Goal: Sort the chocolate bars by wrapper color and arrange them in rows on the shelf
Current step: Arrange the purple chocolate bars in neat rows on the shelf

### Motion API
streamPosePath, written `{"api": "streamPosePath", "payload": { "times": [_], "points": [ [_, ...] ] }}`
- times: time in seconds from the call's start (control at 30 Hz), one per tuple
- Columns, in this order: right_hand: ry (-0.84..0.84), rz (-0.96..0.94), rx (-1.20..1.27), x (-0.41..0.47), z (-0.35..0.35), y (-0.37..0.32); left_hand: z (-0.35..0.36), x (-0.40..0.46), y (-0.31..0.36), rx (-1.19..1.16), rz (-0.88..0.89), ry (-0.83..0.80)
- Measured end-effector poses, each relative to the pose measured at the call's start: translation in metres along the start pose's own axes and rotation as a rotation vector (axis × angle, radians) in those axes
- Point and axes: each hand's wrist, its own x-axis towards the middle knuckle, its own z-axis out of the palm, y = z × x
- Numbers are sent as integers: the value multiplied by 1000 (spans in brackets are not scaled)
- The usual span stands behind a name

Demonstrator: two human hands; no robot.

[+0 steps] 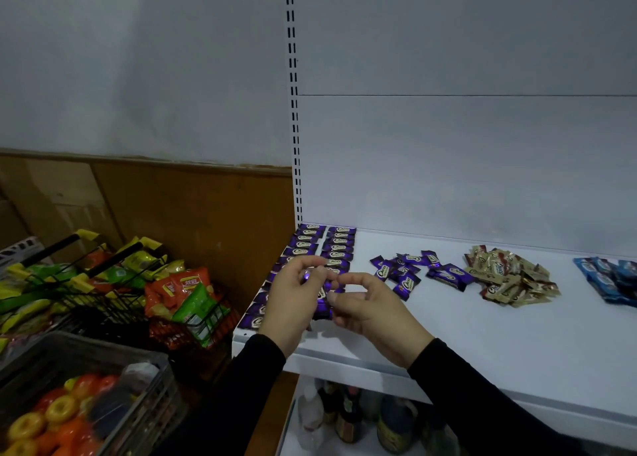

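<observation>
Head view of the white shelf (482,335), taken here as the landmark. At its left end two rows of purple bars (339,245) run from the back panel toward the front edge. Over the near end of those rows, the left hand (293,297) and the right hand (365,304) meet, fingers curled and pinching one purple bar (324,300) between them; the exact contact of each fingertip is partly hidden. Toward the shelf's middle lies a loose heap of purple bars (413,271); further right a gold pile (510,274); at the right end a blue pile (610,278), cut by the frame. Off the shelf's left end stands a wire basket of snack bags (165,293).

The step in hand appears to be seating this bar at the near end of a row. Done well, it likely means laying it flat, logo up, parallel to its neighbours and flush with them, without nudging bars already aligned.
</observation>
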Motion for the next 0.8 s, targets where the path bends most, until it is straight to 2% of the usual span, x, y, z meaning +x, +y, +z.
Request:
{"api": "streamPosePath", "payload": {
  "times": [0.17, 0.33, 0.47, 0.57, 0.67, 0.7, 0.8],
  "points": [
    [32, 57, 93, -5, -6, 5, 2, -6, -6, 69, 36, 35],
    [24, 54, 146, -7, -21, 3, -11, -4, -6, -36, -18, 67],
    [19, 49, 92, -9, -30, -2, -21, -2, -1, -112, -58, 102],
    [51, 18, -114, -7, -33, -2, -25, -2, 0, -85, -63, 101],
    [85, -114, -558, 0, -36, -2, -28, -2, -1, -87, -80, 108],
    [66, -133, -622, 2, -35, -2, -30, -2, -2, -91, -87, 112],
    [7, -127, -590, 10, -32, 1, -36, -1, -4, -80, -95, 123]
  ]
}}
